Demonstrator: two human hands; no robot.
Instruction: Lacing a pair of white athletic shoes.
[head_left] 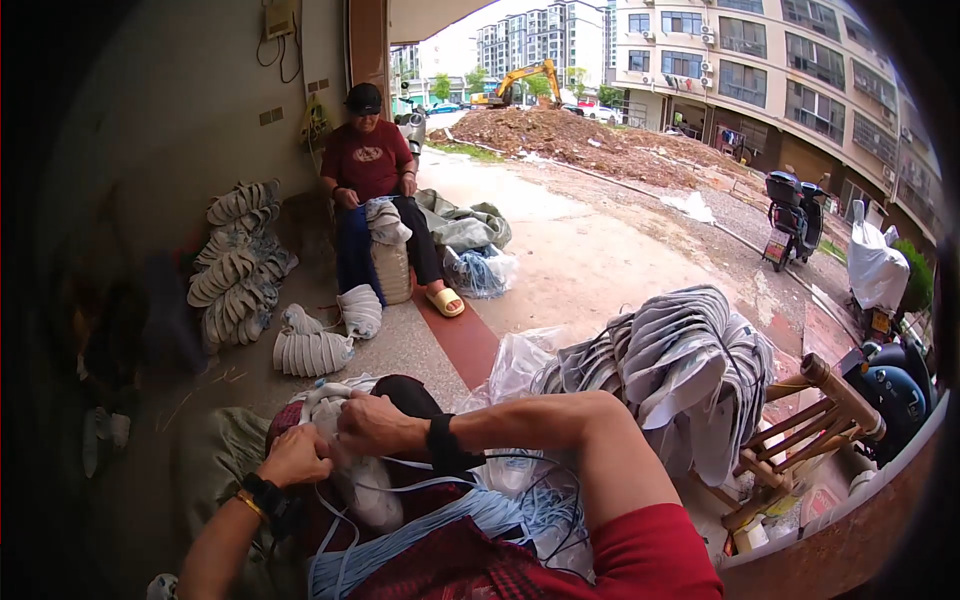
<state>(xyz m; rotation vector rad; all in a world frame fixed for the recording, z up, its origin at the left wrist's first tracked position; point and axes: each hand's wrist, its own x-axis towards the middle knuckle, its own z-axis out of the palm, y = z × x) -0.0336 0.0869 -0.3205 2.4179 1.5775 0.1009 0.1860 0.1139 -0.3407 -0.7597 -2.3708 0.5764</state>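
Note:
Over my lap, my left hand [297,455] is closed at the edge of a pale grey-white shoe upper [372,495]. My right hand [378,425] is beside it, fingers pinched at the upper's top; what lies between them is hidden and slightly blurred. Light blue shoelaces [430,540] lie in a thick bundle across my lap, and single strands loop beside the upper. A dark band circles each wrist. To my right rises a big pile of grey-white shoe uppers [670,350], strung together in rows.
Across from me a seated person [370,160] handles a similar upper and blue lace. Stacked uppers [240,260] lean at the left wall, with smaller bundles [312,352] on the floor. A wooden stool [815,430] lies tipped at right. Outside are scooters [795,215] and an excavator [530,80].

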